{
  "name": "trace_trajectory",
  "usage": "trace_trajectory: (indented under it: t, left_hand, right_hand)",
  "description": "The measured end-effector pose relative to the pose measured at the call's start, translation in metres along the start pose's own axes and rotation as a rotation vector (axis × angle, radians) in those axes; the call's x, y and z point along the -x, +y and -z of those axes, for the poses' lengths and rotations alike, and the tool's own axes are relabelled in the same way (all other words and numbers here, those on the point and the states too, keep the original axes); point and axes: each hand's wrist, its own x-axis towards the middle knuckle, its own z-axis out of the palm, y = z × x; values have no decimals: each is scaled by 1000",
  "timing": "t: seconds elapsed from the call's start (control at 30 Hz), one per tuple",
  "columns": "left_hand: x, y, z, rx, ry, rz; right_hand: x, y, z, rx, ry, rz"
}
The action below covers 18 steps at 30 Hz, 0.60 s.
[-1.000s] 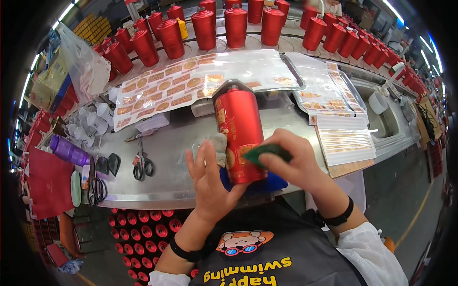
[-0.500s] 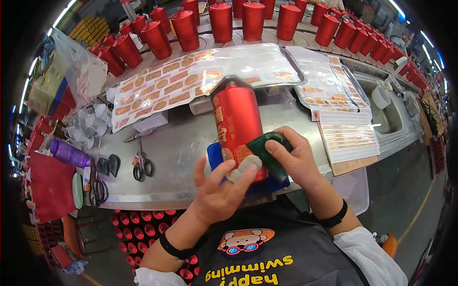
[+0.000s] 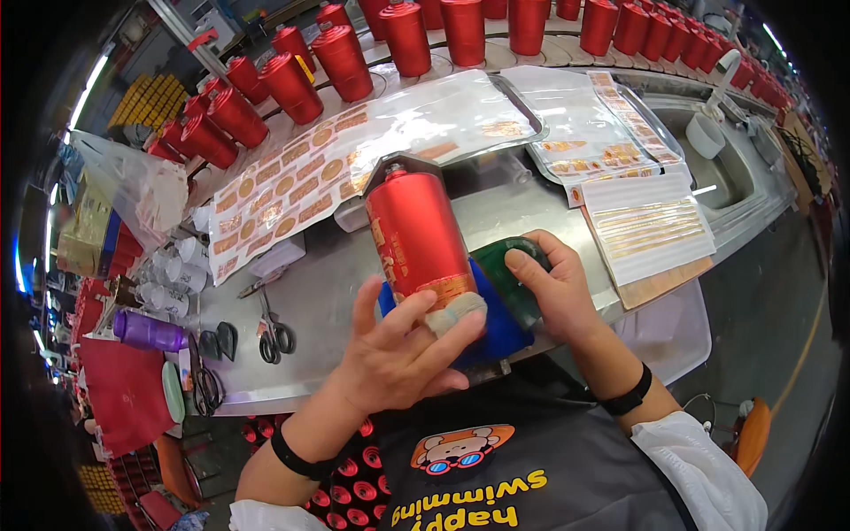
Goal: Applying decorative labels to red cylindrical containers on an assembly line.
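Observation:
A glossy red bottle (image 3: 421, 226) with gold lettering lies tilted on the steel bench, neck away from me, beside a dark angular holder (image 3: 398, 164). Fingers of my left hand (image 3: 394, 354) curl at the bottle's near end. They press a beige wad, seemingly cloth (image 3: 456, 311), over the gold band (image 3: 443, 290) there. Whether part of it is wrapped on a finger I cannot tell. My right hand (image 3: 562, 288) pinches a flat dark green scraper (image 3: 512, 270) between thumb and fingers, right of the bottle and apart from it. Under the bottle's near end is something blue (image 3: 496, 332), perhaps cloth.
Gold sticker sheets (image 3: 310, 177) lie beyond the bottle, with a sheet of gold strips (image 3: 651, 230) at right. Black scissors (image 3: 274, 336) and a purple bottle (image 3: 150, 330) are at left. Many red bottles (image 3: 465, 35) line the far conveyor. A sink (image 3: 726, 168) is far right.
The scraper in my right hand has come off the bottle toward the right. The bottle has turned, its lettering now farther left. My left hand stays at its near end; the view has shifted.

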Motion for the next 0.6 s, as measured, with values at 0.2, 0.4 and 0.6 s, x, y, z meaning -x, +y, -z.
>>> trace_trajectory:
  t: [0.2,0.4,0.6]
  left_hand:
    - [-39,-27,-3,157,-60,-32]
    - [-43,-40,-6,195,-18,33]
    - [36,4,-22,345,267,464]
  right_hand:
    - [6,-7,10,-28,34,-4]
    - [4,-16,10,192,-12,95]
    - [-4,-48,-20,883,-394,999]
